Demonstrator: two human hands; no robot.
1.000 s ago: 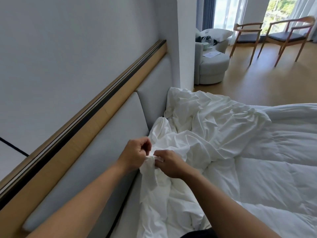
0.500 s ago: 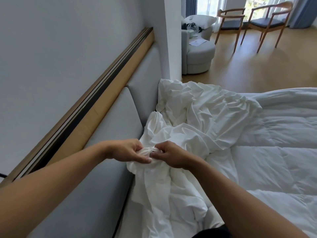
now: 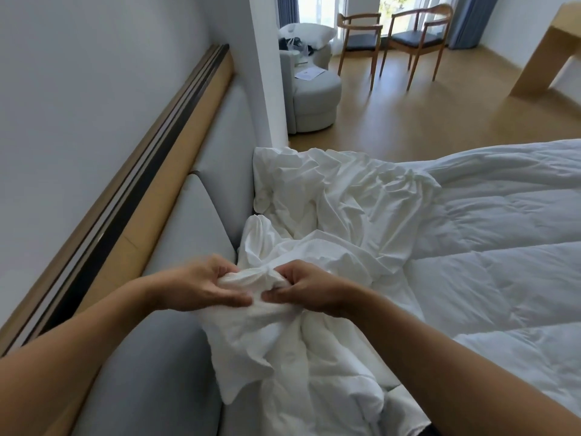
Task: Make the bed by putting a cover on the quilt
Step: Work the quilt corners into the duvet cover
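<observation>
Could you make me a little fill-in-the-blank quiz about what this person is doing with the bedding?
The left hand and right hand both grip the crumpled ____ cover.
The puffy quilt lies to the ____ of the hands.
Across the room stand ____ wooden chairs.
Missing words: white; right; two.

Place: a bedroom, hotel-like in its furnishing.
Bed: white quilt (image 3: 503,247) and crumpled cover (image 3: 330,199) lie against a padded grey headboard (image 3: 195,221) under a wooden rail (image 3: 176,152).
Seating: two wooden armchairs (image 3: 361,42) and a round grey upholstered chair (image 3: 314,96).
Finish: wood floor (image 3: 440,114), blue curtains (image 3: 465,20), light wooden desk (image 3: 547,51).
</observation>
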